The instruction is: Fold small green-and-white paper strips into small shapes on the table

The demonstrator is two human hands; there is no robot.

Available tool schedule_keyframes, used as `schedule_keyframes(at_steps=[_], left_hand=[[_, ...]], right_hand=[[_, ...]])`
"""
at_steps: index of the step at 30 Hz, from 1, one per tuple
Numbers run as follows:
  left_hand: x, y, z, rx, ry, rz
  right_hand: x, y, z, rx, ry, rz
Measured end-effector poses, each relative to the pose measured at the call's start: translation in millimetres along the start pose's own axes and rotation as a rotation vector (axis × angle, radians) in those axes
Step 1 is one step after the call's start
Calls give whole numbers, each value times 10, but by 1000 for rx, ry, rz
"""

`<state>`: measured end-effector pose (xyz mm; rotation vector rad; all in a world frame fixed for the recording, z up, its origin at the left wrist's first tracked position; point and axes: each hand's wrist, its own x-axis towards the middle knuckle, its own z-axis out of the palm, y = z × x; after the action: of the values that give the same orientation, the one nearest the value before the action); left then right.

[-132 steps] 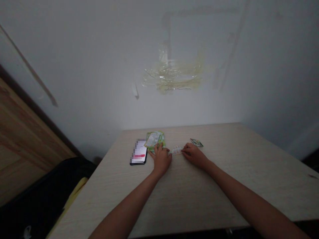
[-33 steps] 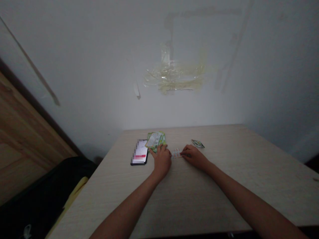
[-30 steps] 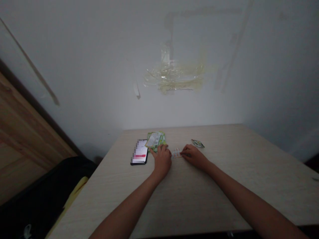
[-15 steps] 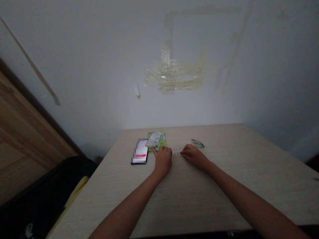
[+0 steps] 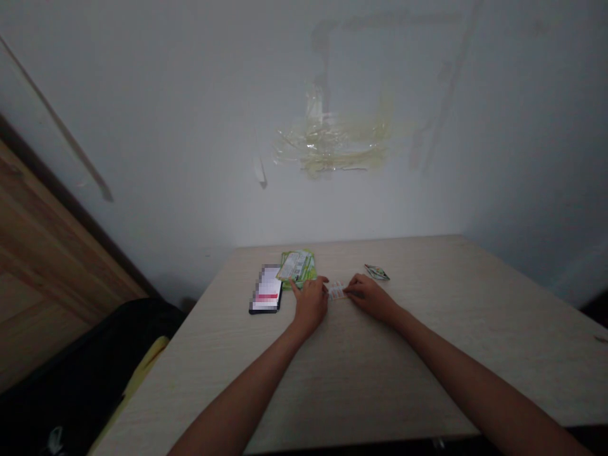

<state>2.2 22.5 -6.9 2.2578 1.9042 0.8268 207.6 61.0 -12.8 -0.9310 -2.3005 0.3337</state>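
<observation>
Between my hands, flat on the table, lies a small pale printed piece (image 5: 337, 291) with orange and bluish rows; whether it is paper or a sachet I cannot tell. My right hand (image 5: 370, 296) pinches its right end between thumb and fingers. At its left end, the thumb side of my left hand (image 5: 311, 303) holds the edge down, while the outer fingers spread toward a stack of green and white packets (image 5: 297, 267). Those packets overlap the top right corner of a phone (image 5: 266, 290), whose lit screen is partly pixelated.
A small folded dark and white packet (image 5: 377, 272) lies beyond my right hand. The pale wooden table (image 5: 380, 380) meets a wall bearing old clear tape (image 5: 332, 149). To the left are a black bag (image 5: 95, 367), a yellow cloth (image 5: 147, 367) and a wooden panel (image 5: 42, 266).
The fingers of my left hand have shifted slightly at the printed piece's left end, the forefinger now lifted and stretched outward. My right hand keeps its pinch, and the packets and phone stay put.
</observation>
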Motion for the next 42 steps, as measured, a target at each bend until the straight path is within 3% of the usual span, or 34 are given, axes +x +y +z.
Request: schedule_keyframes(at_steps=[12, 19, 29, 36, 42], left_hand=[[-8, -9, -15, -94, -5, 22], [-2, 7, -76, -111, -39, -15], [7, 20, -102, -149, -73, -46], [7, -10, -78, -133, -23, -59], [8, -33, -103, 42, 65, -104]], right_hand=[[0, 57, -18, 25, -19, -53], [14, 118, 0, 116, -25, -38], [15, 75, 14, 65, -20, -1], [3, 64, 14, 31, -24, -6], [7, 13, 11, -13, -25, 5]])
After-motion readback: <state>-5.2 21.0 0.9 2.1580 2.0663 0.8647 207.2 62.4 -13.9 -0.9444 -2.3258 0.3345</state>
